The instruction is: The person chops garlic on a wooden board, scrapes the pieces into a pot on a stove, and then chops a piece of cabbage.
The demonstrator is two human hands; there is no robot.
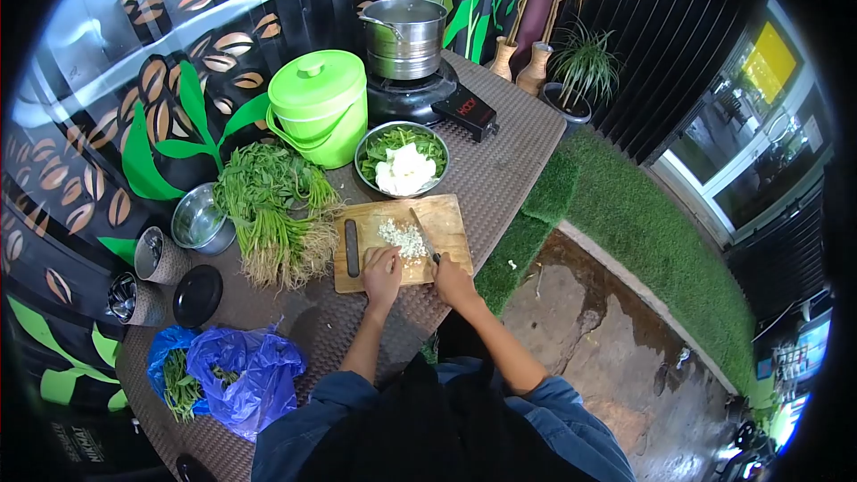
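Note:
A wooden cutting board (451, 219) lies on the brown woven-pattern table, with small white chopped pieces (403, 237) at its middle. My right hand (453, 280) is closed round the handle of a knife (423, 232), whose blade points away from me over the right side of the pieces. Against the near edge of the pieces rests my left hand (382, 273), its fingers bent and close together; whatever they hold, if anything, is hidden. Beyond the board, a metal bowl (360, 167) holds cut green leaves with a white mass on top.
Left of the board lies a bunch of rooted greens (272, 205). Behind stand a lidded green bucket (319, 112) and a pot (404, 45) on a black stove (464, 107). A steel bowl (203, 219), cups and blue bags (250, 375) are further left.

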